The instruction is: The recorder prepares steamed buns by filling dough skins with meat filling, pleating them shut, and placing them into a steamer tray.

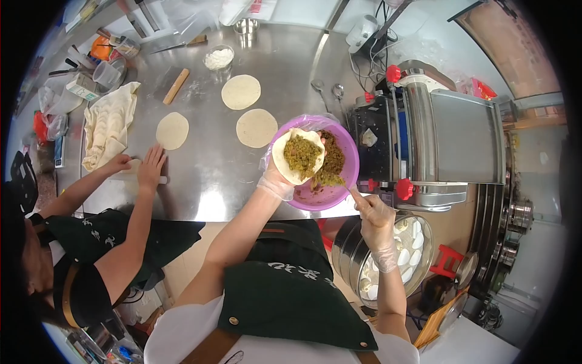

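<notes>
My left hand (277, 182), in a clear plastic glove, cups a round dough wrapper (279, 156) from below. Chopped green filling (303, 155) is heaped on the wrapper. Hand and wrapper are over a purple bowl (353, 142) lined with clear plastic, which contains more green-brown filling (334, 159). At the bowl's lower right rim, my gloved right hand (376, 219) is closed round the handle of a thin utensil (348, 189). Its far end reaches into the filling, so its kind is hidden.
Flat dough rounds (241, 92) lie on the steel table (212, 164). On the left, a co-worker's hands (148, 170) roll dough beside a cloth-covered batch (112, 124). A dough machine (418, 133) stands right; a steamer (427, 255) with white buns is below my right arm.
</notes>
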`<action>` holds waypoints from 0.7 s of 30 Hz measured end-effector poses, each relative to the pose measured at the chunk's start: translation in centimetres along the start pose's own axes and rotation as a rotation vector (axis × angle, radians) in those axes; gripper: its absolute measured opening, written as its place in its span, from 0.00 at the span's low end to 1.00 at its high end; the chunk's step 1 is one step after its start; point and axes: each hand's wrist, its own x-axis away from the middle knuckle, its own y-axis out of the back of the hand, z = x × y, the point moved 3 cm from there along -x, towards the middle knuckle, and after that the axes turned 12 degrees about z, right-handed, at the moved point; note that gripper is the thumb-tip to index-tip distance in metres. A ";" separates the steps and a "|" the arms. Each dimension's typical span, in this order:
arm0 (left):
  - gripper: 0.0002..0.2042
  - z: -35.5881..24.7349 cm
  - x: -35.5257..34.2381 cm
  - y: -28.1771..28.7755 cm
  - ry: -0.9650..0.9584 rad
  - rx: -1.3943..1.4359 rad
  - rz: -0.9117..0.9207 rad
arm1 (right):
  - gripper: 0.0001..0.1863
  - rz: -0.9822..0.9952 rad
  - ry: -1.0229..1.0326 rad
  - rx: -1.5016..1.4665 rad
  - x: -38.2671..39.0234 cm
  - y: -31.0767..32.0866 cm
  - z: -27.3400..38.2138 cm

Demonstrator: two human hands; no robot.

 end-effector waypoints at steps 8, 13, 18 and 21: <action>0.13 1.1 0.0 -0.9 0.068 0.067 0.006 | 0.33 0.032 -0.005 0.013 -1.1 -2.3 -0.3; 0.13 1.6 0.3 -0.8 0.071 0.121 -0.112 | 0.26 0.061 -0.146 -0.307 -0.9 -3.1 -0.9; 0.13 1.5 0.4 -0.5 0.011 0.085 -0.026 | 0.21 0.017 -0.274 -0.618 -0.8 -3.2 -0.4; 0.13 1.8 0.2 -0.1 0.039 0.112 0.041 | 0.20 0.094 -0.301 -0.531 -1.4 -5.4 -0.3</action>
